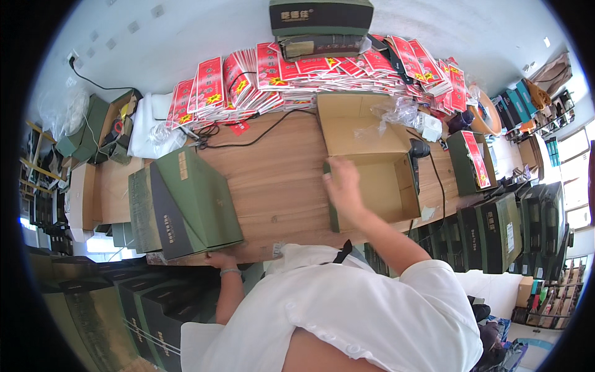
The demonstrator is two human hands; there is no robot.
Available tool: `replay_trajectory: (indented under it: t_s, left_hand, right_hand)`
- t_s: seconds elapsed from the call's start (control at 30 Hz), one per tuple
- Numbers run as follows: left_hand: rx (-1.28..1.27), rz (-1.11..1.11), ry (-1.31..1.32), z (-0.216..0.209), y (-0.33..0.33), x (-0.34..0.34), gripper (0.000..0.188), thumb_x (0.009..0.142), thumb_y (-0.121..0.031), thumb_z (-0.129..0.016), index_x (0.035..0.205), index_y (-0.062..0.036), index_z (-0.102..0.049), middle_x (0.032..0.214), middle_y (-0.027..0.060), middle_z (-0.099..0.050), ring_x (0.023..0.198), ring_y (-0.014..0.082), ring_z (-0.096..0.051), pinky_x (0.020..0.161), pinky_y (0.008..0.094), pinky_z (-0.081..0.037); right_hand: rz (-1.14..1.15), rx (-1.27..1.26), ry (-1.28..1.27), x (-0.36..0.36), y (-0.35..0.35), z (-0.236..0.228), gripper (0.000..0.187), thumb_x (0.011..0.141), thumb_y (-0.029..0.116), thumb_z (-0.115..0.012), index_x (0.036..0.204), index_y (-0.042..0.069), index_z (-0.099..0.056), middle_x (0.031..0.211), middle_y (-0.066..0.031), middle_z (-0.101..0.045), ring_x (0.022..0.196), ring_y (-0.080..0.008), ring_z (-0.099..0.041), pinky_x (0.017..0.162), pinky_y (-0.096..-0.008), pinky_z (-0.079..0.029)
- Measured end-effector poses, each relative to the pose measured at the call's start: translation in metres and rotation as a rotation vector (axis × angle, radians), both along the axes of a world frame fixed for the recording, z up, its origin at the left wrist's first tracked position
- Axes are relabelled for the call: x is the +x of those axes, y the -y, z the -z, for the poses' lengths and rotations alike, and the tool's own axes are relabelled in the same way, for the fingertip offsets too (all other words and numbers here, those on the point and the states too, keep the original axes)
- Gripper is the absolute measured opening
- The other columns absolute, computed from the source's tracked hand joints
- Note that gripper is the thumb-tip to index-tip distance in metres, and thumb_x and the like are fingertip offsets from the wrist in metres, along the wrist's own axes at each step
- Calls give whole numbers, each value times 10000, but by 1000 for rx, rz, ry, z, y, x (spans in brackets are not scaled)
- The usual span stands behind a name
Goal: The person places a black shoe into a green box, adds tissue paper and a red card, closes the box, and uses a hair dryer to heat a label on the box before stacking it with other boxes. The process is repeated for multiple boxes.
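Observation:
An open cardboard box point(384, 180), tan inside and green outside, lies on the wooden table in front of me with its lid tipped back. My right hand point(344, 186) is closed on the box's left wall, fingers at the rim. Inside, the box shows bare tan card. Farther left stands a closed green and dark box point(207, 204), its lid slanted. My left hand point(220, 260) is low at the table's front edge, by the near corner of that closed box. Its fingers are too small and partly hidden to read.
Red and white printed packets point(266, 74) are heaped along the wall, with dark boxes point(321, 25) on top. A black cable point(260, 141) crosses the table point(279, 180). Clear plastic wrap point(396, 111) lies by the open lid. Stacked boxes point(489, 232) stand at right, more point(149, 310) at lower left.

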State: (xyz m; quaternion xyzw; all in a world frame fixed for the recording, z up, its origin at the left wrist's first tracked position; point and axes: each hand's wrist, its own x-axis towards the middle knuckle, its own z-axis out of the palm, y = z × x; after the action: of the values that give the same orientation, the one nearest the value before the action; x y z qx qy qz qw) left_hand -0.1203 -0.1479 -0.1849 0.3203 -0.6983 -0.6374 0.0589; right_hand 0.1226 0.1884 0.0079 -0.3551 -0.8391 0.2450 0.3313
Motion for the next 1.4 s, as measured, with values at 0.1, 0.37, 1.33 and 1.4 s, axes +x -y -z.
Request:
replay_trajectory:
  t_s: [0.1, 0.37, 1.33, 1.4]
  left_hand:
    - [-140, 100, 131, 4, -18, 30, 371, 962, -276, -488, 1168, 8, -609, 1130, 176, -635, 1050, 303, -613, 882, 417, -521]
    - [-50, 1455, 482, -70, -166, 206, 602, 937, -393, -613, 1380, -26, -437, 1340, 95, -531, 1196, 259, -502, 994, 378, -417]
    - [-895, 1290, -43, -58, -127, 159, 435, 954, -187, -560, 1373, -122, -462, 1122, 234, -655, 1017, 442, -619, 830, 495, -498]
    - [-863, 1317, -99, -53, -129, 150, 438, 951, -179, -573, 1369, -106, -466, 1117, 237, -655, 1023, 425, -626, 848, 470, -500]
  right_hand:
    - [274, -36, 74, 77, -113, 45, 500, 863, 172, -645, 1336, 103, -497, 1423, -268, -404, 1310, -459, -378, 1099, -518, -300]
    - [370, -340, 305, 129, -295, 59, 651, 774, 331, -755, 1383, 334, -524, 1500, -397, -164, 1379, -518, -288, 1096, -499, -363]
    - [913, 26, 476, 371, -229, 1, 778, 899, 112, -586, 1552, 74, -166, 1566, -243, -227, 1399, -421, -312, 1147, -476, -254]
    - [608, -129, 485, 377, -217, 69, 853, 883, 190, -620, 1557, 75, -109, 1518, -285, -285, 1349, -433, -382, 1092, -480, -325]
